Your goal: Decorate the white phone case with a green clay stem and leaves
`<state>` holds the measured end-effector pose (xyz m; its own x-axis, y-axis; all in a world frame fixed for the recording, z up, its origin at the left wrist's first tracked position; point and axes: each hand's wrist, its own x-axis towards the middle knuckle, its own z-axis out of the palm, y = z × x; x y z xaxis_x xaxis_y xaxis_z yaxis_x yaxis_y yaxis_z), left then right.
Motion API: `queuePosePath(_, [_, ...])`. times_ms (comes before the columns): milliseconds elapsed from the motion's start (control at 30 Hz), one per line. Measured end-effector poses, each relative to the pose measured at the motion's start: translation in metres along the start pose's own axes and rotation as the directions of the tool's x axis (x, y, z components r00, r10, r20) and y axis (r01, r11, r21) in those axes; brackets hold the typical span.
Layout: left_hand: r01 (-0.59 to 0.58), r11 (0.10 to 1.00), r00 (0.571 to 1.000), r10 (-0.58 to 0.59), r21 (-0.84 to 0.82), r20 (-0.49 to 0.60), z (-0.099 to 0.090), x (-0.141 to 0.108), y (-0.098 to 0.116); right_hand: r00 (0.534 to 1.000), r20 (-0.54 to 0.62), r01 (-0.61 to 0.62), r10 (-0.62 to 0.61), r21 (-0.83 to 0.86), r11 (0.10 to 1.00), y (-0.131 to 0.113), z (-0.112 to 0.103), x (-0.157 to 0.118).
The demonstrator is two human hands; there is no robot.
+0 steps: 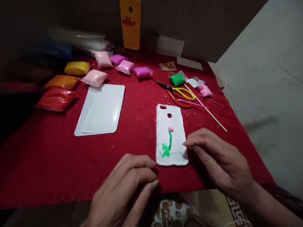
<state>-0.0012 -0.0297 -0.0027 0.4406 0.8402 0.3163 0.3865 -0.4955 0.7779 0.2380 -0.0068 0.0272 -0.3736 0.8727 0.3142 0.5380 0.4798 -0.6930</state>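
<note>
A white clay-covered phone case (174,143) lies flat on the red cloth, with two cut-outs near its top. On it is a flower with a small pink clay bud (170,129), a thin green stem (170,140) and smeared green clay at the base. My right hand (220,160) hovers at the case's right edge, thumb and fingers pinched, with a tiny speck of green clay (192,147) at the tips. My left hand (127,186) rests by the lower left corner, fingers curled and thumb drawn in close; whatever lies between them is hidden.
Clay packets in red (56,99), orange, yellow, pink and green (177,79) line the back. White boards (100,110) lie left of the case. Scissors (181,94), pink plastic tools and a wooden stick (208,110) are behind it. A grey panel (177,19) stands at the rear.
</note>
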Motion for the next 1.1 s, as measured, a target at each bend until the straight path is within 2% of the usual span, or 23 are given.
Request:
queuePosePath(267, [0.002, 1.000, 1.000, -0.002, 0.018, 0.015, -0.002, -0.003, 0.002, 0.984, 0.133, 0.141, -0.116, -0.199, 0.970, -0.011, 0.011, 0.006])
queuePosePath(467, [-0.009, 1.000, 1.000, 0.008, 0.030, 0.023, -0.002, -0.003, 0.001, 0.971, 0.173, 0.212, -0.166, -0.295, 0.932, -0.011, 0.017, 0.011])
queuePosePath(767, [-0.010, 1.000, 1.000, 0.010, 0.013, 0.023, -0.003, 0.000, 0.001, 0.965, 0.196, 0.234, -0.173, -0.347, 0.908, -0.008, 0.019, 0.012])
queuePosePath(1100, [-0.022, 0.999, 0.999, 0.021, 0.030, 0.036, -0.004, -0.002, -0.001, 0.962, 0.199, 0.245, -0.187, -0.324, 0.914, -0.008, 0.018, 0.012])
